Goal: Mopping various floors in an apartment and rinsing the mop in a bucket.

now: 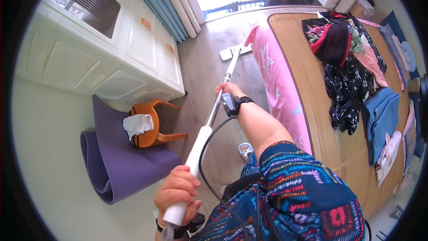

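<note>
A flat mop (199, 149) with a white grip and a metal pole slants from the lower left up to the middle. Its white rectangular mop head (228, 54) lies on the wood-look floor (203, 58), beside the pink cloth along the bed's edge. My left hand (179, 192) is wrapped around the white grip close to its lower end. Farther up, my right hand (229, 90) closes around the metal pole. Both wrists wear dark straps with small devices, and a black cable (204, 149) hangs across the grip.
At right is a bed with a woven mat (307, 93), a pink bedspread (278, 80) and piled clothes (343, 62). Leftward stand white cabinets (142, 47), a wooden stool (149, 136) with a white cloth, and a half-rolled purple mat (120, 165). Blue curtains (160, 2) hang beyond.
</note>
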A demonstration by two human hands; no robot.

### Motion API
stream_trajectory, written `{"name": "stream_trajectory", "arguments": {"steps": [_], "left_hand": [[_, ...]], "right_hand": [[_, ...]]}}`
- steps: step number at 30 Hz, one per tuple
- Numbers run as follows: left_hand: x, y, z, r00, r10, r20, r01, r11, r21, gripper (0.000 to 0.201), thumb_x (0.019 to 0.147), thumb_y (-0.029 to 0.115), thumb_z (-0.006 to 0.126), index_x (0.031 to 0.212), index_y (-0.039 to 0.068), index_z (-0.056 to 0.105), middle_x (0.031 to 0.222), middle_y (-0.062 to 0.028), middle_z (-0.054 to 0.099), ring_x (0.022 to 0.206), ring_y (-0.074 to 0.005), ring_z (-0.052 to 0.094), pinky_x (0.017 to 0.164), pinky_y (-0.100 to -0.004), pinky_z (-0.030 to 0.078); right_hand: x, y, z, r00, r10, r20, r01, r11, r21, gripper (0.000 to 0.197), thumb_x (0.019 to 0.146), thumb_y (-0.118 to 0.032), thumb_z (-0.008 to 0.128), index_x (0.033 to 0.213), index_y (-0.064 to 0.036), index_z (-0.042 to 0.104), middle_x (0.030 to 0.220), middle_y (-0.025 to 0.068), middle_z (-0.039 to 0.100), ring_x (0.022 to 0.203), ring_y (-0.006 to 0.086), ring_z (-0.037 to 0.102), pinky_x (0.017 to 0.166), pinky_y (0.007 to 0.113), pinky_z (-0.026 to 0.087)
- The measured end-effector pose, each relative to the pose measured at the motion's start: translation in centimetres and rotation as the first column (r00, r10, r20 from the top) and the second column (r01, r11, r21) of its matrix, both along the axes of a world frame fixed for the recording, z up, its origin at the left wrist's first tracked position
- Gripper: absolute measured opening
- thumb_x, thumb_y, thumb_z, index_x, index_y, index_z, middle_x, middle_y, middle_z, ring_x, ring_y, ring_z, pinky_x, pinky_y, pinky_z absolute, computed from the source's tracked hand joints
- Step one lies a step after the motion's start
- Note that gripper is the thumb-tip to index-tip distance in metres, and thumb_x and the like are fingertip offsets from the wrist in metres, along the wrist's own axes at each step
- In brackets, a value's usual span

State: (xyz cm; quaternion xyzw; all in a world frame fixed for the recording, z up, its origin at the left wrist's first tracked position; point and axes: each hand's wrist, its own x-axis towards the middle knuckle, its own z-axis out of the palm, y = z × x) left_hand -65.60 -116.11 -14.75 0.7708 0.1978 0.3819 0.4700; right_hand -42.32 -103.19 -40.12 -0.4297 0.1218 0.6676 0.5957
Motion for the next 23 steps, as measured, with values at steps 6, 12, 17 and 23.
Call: {"name": "stream_trajectory", "arguments": {"steps": [6, 12, 17, 23], "left_hand": [[-7.7, -3.9, 0.8, 0.996, 0.050, 0.073, -0.045, 0.997, -0.063, 0.018, 0.057, 0.011, 0.062, 0.059, 0.009, 0.044, 0.059, -0.0029, 0.048, 0.061, -0.0174, 0.049, 0.077, -0.0369, 0.035], [-17.4, -11.3, 0.4, 0.990, -0.024, 0.136, 0.037, 0.995, -0.096, 0.015, 0.054, 0.005, 0.060, 0.059, 0.008, 0.046, 0.060, -0.0046, 0.051, 0.060, -0.0194, 0.051, 0.075, -0.0371, 0.036], [-24.9, -16.4, 1.0, 0.985, -0.105, 0.135, 0.120, 0.987, -0.107, 0.020, 0.057, 0.012, 0.064, 0.055, 0.009, 0.044, 0.057, -0.0030, 0.050, 0.059, -0.0170, 0.049, 0.072, -0.0360, 0.036], [-30.7, -20.5, 1.1, 0.965, -0.148, 0.218, 0.184, 0.970, -0.159, 0.018, 0.057, 0.012, 0.063, 0.055, 0.008, 0.045, 0.057, -0.0030, 0.050, 0.059, -0.0180, 0.050, 0.072, -0.0360, 0.036]], "right_hand": [[-6.7, -5.5, 1.7, 0.993, 0.048, 0.104, -0.040, 0.996, -0.085, 0.008, 0.071, -0.006, 0.043, 0.077, -0.0013, 0.040, 0.062, 0.0086, 0.046, 0.053, 0.0186, 0.049, 0.048, 0.030, 0.045], [-15.0, -14.7, 0.9, 0.991, 0.001, 0.131, 0.014, 0.993, -0.117, 0.010, 0.072, -0.010, 0.042, 0.076, -0.0010, 0.042, 0.064, 0.0094, 0.050, 0.054, 0.0211, 0.053, 0.047, 0.035, 0.044], [-21.6, -22.5, 2.0, 0.994, -0.001, 0.111, 0.016, 0.990, -0.139, 0.015, 0.073, -0.009, 0.041, 0.085, -0.0011, 0.038, 0.065, 0.0092, 0.048, 0.057, 0.0221, 0.053, 0.048, 0.035, 0.045], [-26.6, -29.0, 2.2, 0.993, -0.049, 0.106, 0.066, 0.984, -0.165, 0.019, 0.074, -0.011, 0.046, 0.087, -0.0009, 0.037, 0.071, 0.0109, 0.050, 0.064, 0.0243, 0.053, 0.059, 0.035, 0.047]]}}
